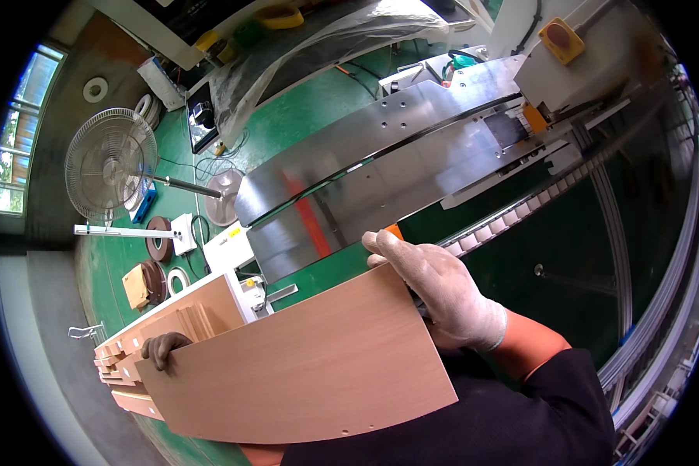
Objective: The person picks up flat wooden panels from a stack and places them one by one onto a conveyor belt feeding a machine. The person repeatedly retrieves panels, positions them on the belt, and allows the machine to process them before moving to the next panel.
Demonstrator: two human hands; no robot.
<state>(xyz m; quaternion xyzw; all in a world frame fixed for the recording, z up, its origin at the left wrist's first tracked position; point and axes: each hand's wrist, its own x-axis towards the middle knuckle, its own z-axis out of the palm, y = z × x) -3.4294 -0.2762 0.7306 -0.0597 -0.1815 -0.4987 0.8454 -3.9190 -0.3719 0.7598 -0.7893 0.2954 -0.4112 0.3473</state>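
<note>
A wide wood-grain panel (295,365) is held tilted in front of my body, with two small holes near its lower edge. My left hand (165,349), in a dark glove, has its fingers curled over the panel's upper left edge. At the opposite upper corner, my right hand (446,291), in a whitish glove, grips the panel's right side, its fingers reaching past the top edge. The right thumb is partly hidden. Beyond the panel lies a long metal machine table (380,175) with a dark slot along it and a red strip across it.
Stacked wood-coloured boards (186,314) lie at the left, behind the panel. A standing fan (113,165) and tape rolls (159,239) are farther back on the green floor (303,93). A white roller track (505,220) runs along the right, and plastic sheeting (326,39) covers something at the back.
</note>
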